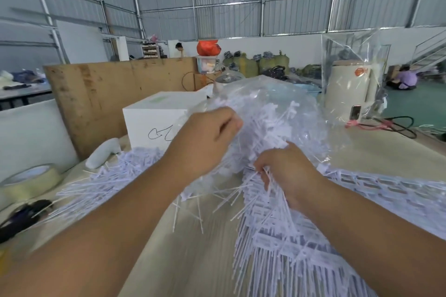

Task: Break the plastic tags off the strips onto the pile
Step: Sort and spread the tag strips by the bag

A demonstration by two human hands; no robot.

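A clear plastic bag [272, 103] full of white plastic tag strips stands in the middle of the table. My left hand [205, 137] grips the bag's edge at its left side, fingers curled. My right hand [287, 171] is lower and to the right, with its fingers curled round a bundle of white tag strips [263, 190] pulled from the bag. A pile of loose white tags [284, 243] spreads from under my right hand toward the near edge. Another heap of thin white strips [113, 176] lies to the left.
A white box [154, 118] with a black scribble stands behind my left hand, before a plywood board [115, 89]. A tape roll [31, 183] and black scissors [21, 217] lie at the left. A cream cylinder [347, 94] in clear wrap stands at the right.
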